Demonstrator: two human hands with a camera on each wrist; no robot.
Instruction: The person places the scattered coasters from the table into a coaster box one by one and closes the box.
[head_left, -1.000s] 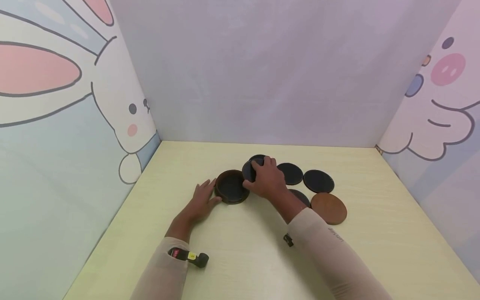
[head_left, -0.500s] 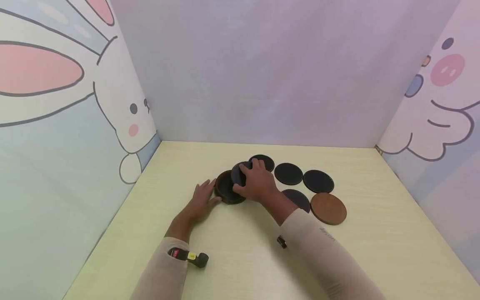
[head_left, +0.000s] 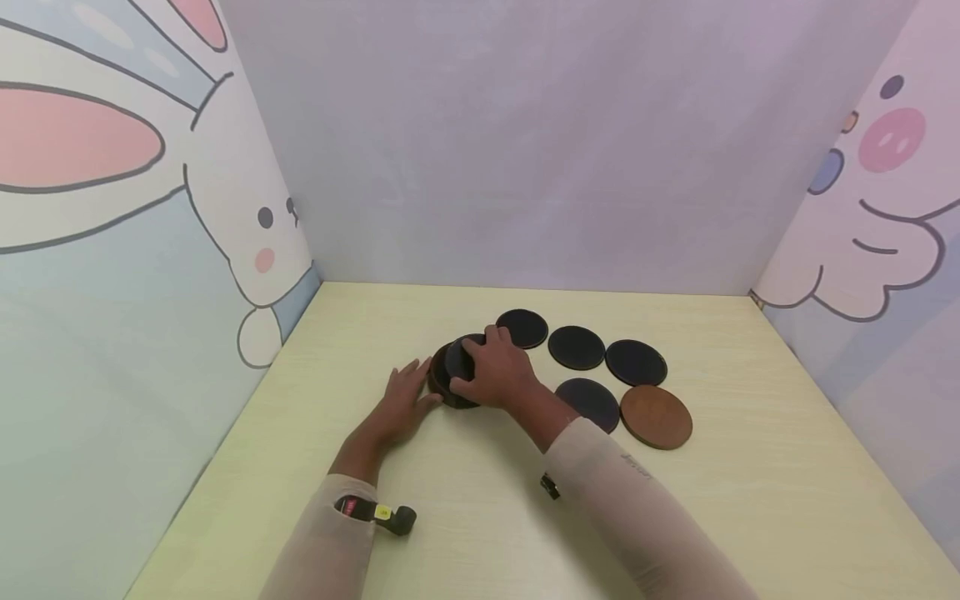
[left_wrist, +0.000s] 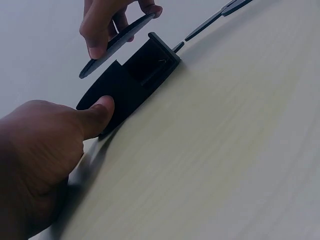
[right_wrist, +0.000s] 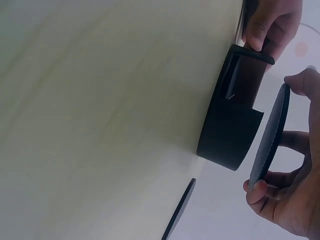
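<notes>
A round dark coaster holder (head_left: 440, 382) with a cut-out in its wall stands on the table. My left hand (head_left: 400, 406) steadies it at the left, thumb pressed on its side (left_wrist: 125, 97) in the left wrist view. In my right hand (head_left: 498, 370) a thin round black coaster (head_left: 459, 358) is held by its edges between thumb and fingers. Both wrist views show this coaster (right_wrist: 270, 137) tilted just above the holder's open top, with a gap between them. Part of the holder is hidden by the coaster and right hand in the head view.
To the right lie several black coasters, among them one at the back (head_left: 522, 327), one at far right (head_left: 636, 363) and one nearer my right forearm (head_left: 589, 405). A brown coaster (head_left: 657, 417) lies beside them. Printed walls enclose the pale table (head_left: 465, 517).
My right hand has carried the black coaster leftward, from beside the holder to over its opening, uncovering the coasters behind. The left hand has stayed at the holder.
</notes>
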